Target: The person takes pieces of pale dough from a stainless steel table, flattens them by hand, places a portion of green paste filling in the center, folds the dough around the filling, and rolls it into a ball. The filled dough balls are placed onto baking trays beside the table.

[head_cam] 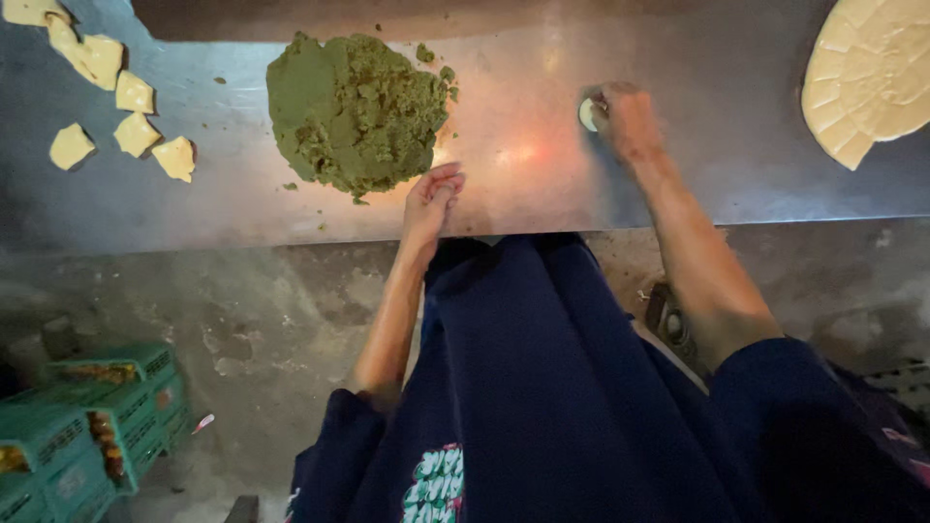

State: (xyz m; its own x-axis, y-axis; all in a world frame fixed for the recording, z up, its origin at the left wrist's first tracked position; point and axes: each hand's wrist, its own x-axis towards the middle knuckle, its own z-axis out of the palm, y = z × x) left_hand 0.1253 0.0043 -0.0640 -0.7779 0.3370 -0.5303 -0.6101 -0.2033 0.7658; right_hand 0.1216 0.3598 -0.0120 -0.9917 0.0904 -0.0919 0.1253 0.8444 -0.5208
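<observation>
The person stood at a steel table, looking straight down over a dark blue top with a printed patch near its hem; the left hand lay at the table's near edge, just beside the lower right rim of a mound of green filling, its fingers curled loosely together and the fingertips pointing toward the mound; whether anything was pinched between them could not be told from above. The right hand reached farther up the table, well apart from the mound, and was closed down over a small pale disc of dough, only the left edge of the disc showing past the fingers; the hand pressed or gripped it against the steel, and which of the two could not be told. Crumbs of the green filling lay scattered beside the mound, a few at its upper right and a few at its lower left. At the far left of the table sat a loose group of folded pale pastry pieces, apart from one another; at the upper right corner a stack of thin round dough sheets ran out of view. Below the table, on the grey floor, stood green plastic crates at the lower left.
</observation>
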